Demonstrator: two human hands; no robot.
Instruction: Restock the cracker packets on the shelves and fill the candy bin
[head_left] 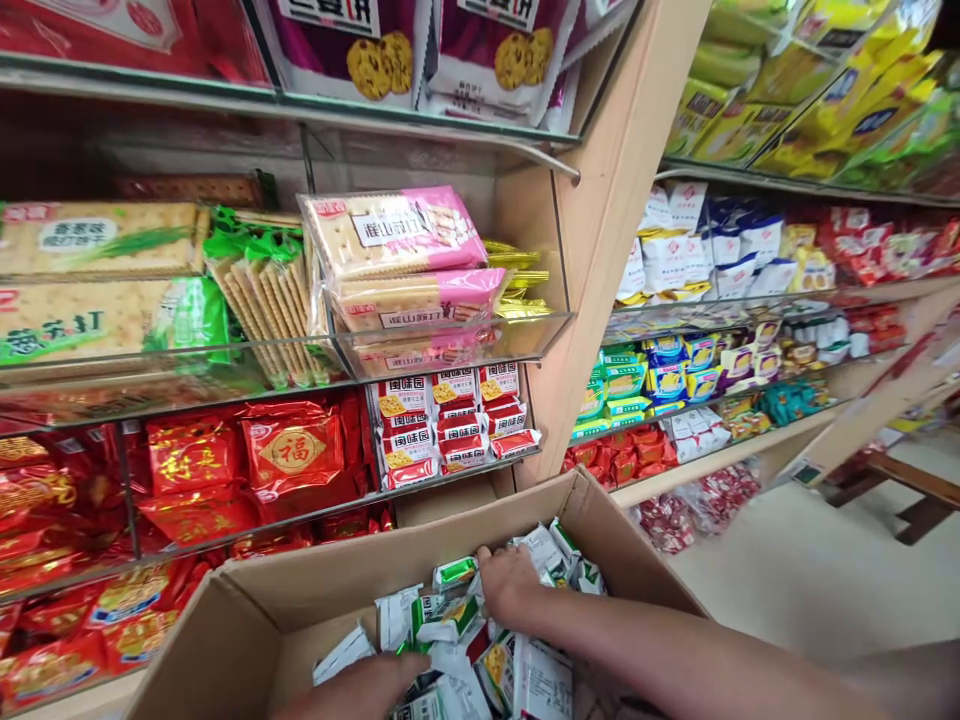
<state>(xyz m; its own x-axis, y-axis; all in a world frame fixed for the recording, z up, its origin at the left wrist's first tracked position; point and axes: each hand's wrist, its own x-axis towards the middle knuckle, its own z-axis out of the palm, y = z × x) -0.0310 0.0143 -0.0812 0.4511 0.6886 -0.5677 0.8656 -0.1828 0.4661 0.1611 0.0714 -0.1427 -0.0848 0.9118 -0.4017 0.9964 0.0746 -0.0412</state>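
A cardboard box holds many small green-and-white biscuit packets lying loose in a heap. My right hand reaches into the box from the right, near its far wall. Its fingers are curled down among the packets and look closed on one; the fingertips are partly hidden. Low in the view, my left hand is at the near side of the heap, touching or just over the packets. It is blurred and cut off by the frame edge, and its fingers do not show clearly.
Behind the box, wooden shelving carries soda cracker packs, red-and-white biscuit packets and red gold-printed packs behind clear plastic fronts. More snack bins run along the right. A wooden bench stands on the pale floor.
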